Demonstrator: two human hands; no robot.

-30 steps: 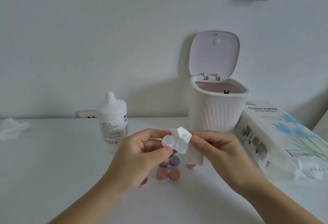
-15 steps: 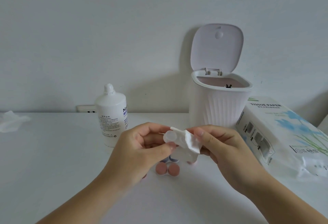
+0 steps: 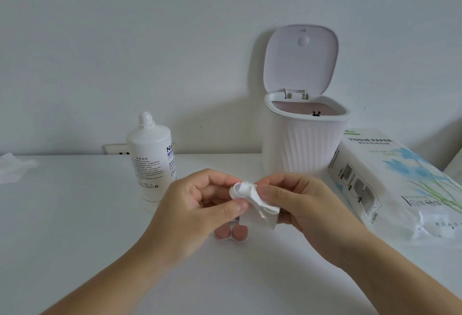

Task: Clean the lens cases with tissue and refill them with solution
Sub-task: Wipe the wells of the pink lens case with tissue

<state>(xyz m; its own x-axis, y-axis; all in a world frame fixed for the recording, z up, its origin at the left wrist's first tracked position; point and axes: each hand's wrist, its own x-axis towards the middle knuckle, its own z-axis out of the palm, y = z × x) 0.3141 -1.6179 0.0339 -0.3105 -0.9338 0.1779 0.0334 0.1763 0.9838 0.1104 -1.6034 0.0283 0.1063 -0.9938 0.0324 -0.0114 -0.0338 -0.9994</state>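
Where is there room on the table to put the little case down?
Bare table lies left of the left hand, between the crumpled tissue and the solution bottle. Under the hands it is crowded with pink caps; the bin and tissue pack fill the right.

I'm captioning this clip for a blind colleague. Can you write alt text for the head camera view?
Left hand holds a white lens case while the right hand wipes it with tissue. Behind stand a solution bottle, an open bin and a tissue pack.
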